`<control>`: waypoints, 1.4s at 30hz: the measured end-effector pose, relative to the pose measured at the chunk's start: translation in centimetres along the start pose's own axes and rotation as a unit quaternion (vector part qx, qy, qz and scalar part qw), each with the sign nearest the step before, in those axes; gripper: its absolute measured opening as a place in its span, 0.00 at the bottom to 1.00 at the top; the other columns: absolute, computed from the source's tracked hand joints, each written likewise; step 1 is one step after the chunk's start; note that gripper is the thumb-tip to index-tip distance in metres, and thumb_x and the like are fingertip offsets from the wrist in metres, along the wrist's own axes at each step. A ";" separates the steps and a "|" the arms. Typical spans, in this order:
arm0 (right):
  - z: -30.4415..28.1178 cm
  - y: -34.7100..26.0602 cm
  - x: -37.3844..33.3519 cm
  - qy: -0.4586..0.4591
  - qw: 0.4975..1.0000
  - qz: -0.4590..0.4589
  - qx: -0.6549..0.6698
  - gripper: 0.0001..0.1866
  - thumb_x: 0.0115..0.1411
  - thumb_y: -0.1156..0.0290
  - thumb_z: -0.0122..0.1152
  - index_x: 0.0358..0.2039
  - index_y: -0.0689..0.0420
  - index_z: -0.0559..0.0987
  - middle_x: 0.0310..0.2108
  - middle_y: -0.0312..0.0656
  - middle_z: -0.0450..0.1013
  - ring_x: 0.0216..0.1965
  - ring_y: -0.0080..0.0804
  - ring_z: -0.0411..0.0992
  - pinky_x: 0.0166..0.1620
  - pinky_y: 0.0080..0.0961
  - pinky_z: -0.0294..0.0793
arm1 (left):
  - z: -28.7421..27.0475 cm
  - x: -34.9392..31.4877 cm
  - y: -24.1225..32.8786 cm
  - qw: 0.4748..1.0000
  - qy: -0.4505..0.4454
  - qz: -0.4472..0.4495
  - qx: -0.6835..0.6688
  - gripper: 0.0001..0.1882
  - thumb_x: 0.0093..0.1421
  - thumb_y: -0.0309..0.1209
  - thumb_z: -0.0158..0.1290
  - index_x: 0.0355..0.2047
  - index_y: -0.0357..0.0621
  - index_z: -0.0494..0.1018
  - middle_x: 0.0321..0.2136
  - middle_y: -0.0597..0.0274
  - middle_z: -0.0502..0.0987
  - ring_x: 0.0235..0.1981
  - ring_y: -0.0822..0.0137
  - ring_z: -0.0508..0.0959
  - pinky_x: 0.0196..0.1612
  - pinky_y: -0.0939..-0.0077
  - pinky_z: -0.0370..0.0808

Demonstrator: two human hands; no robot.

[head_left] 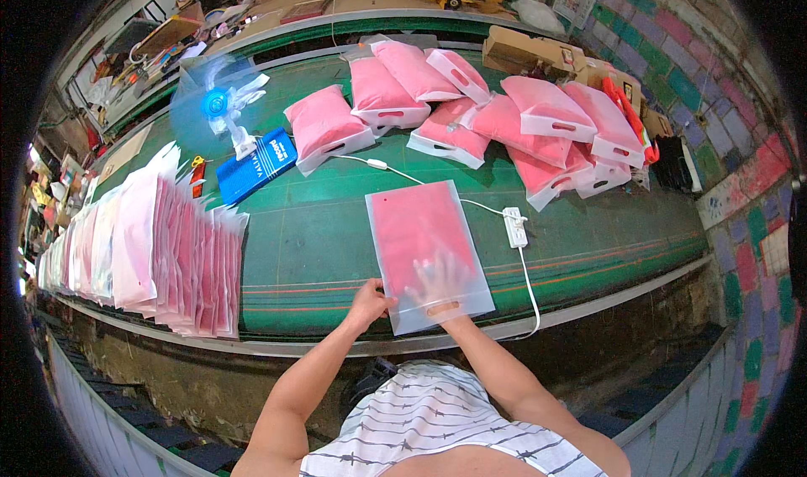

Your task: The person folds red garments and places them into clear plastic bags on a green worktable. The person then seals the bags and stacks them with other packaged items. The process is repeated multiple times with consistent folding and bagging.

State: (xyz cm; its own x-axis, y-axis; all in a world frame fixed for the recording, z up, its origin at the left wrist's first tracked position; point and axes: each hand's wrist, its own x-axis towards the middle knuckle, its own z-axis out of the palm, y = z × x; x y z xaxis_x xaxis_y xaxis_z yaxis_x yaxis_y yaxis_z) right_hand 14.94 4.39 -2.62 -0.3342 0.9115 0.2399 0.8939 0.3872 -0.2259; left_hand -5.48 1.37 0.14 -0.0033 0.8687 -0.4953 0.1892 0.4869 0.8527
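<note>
A flat frosted plastic bag, pink over most of its area, lies on the green table in front of me. My right hand is inside its near end, fingers spread and showing hazily through the film. Close to my right wrist is the bag's oval handle slot. At the near left edge of this bag, my left hand pinches the film between thumb and fingers.
Puffed pink bags are heaped at the back. Leftward stands a row of flat bags. A blue packet, a small fan and an orange tool sit near it. A white power strip trails its cable over the front edge.
</note>
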 end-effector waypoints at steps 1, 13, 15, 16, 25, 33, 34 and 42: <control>-0.4 -0.1 -0.3 -0.002 1.000 -0.004 -0.004 0.39 0.57 0.40 0.61 0.67 0.40 0.69 0.71 0.57 0.52 0.71 0.64 0.47 0.65 0.76 0.43 | 0.0 -0.1 -0.1 1.000 -0.004 0.004 -0.009 0.23 0.56 0.25 0.64 0.49 0.34 0.67 0.31 0.57 0.80 0.29 0.67 0.81 0.30 0.71 0.79; -7.8 -1.8 -8.7 -0.128 0.977 -0.022 0.171 0.13 0.59 0.63 0.65 0.35 0.61 0.82 0.40 0.53 0.78 0.46 0.51 0.75 0.50 0.45 0.73 | -0.3 -0.7 -0.9 0.997 -0.059 -0.017 -0.052 0.27 0.52 0.21 0.67 0.48 0.33 0.66 0.32 0.55 0.80 0.32 0.64 0.83 0.32 0.69 0.81; -8.1 -1.7 -9.1 -0.137 0.969 0.015 0.205 0.11 0.57 0.65 0.66 0.32 0.61 0.82 0.36 0.50 0.78 0.44 0.49 0.75 0.47 0.41 0.74 | -0.2 -0.8 -0.4 0.997 -0.064 -0.016 -0.031 0.27 0.52 0.20 0.67 0.48 0.33 0.66 0.32 0.55 0.80 0.31 0.64 0.83 0.31 0.70 0.81; -7.7 -1.4 -9.3 -0.109 0.972 0.010 0.207 0.11 0.56 0.65 0.66 0.32 0.60 0.82 0.36 0.50 0.77 0.45 0.48 0.74 0.47 0.40 0.75 | -0.1 -0.8 -0.2 0.998 -0.065 -0.016 -0.020 0.27 0.52 0.20 0.67 0.48 0.33 0.66 0.32 0.55 0.80 0.31 0.64 0.82 0.30 0.70 0.80; -8.6 -4.4 -6.2 -0.004 0.982 -0.131 0.136 0.32 0.42 0.67 0.71 0.50 0.60 0.77 0.51 0.50 0.69 0.55 0.49 0.67 0.58 0.48 0.63 | -1.2 0.0 -0.9 0.990 -0.114 -0.025 -0.075 0.23 0.55 0.22 0.65 0.48 0.33 0.68 0.31 0.56 0.80 0.28 0.68 0.81 0.29 0.73 0.77; -4.2 -5.0 -4.0 -0.008 0.979 -0.195 0.065 0.23 0.44 0.68 0.69 0.42 0.59 0.78 0.45 0.42 0.73 0.50 0.41 0.70 0.53 0.47 0.64 | -1.8 0.3 -1.7 0.989 -0.119 -0.030 -0.081 0.25 0.55 0.21 0.62 0.53 0.37 0.67 0.33 0.59 0.78 0.32 0.66 0.79 0.36 0.69 0.78; -3.8 -5.0 -3.8 0.010 0.976 -0.210 0.060 0.20 0.44 0.69 0.68 0.40 0.58 0.79 0.43 0.41 0.73 0.48 0.39 0.71 0.51 0.45 0.64 | -1.9 0.3 -1.9 0.989 -0.119 -0.027 -0.081 0.25 0.55 0.21 0.61 0.53 0.38 0.67 0.33 0.59 0.78 0.32 0.67 0.79 0.37 0.69 0.78; -2.8 -4.3 -2.1 0.061 0.948 -0.300 0.081 0.07 0.47 0.72 0.60 0.29 0.57 0.78 0.32 0.40 0.71 0.40 0.38 0.71 0.47 0.36 0.68 | -1.7 0.1 -1.3 0.987 -0.129 -0.041 -0.087 0.20 0.58 0.22 0.56 0.52 0.36 0.69 0.33 0.60 0.78 0.32 0.67 0.79 0.35 0.70 0.77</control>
State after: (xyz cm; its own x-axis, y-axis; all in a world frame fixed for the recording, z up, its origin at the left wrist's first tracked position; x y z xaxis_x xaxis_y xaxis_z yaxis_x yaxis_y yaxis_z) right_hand 12.64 0.45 0.51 -0.7221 0.5010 0.4771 0.4922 0.8566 -0.1545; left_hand -7.44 1.01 -0.79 0.2438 0.7849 -0.5696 0.0269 0.5816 0.8130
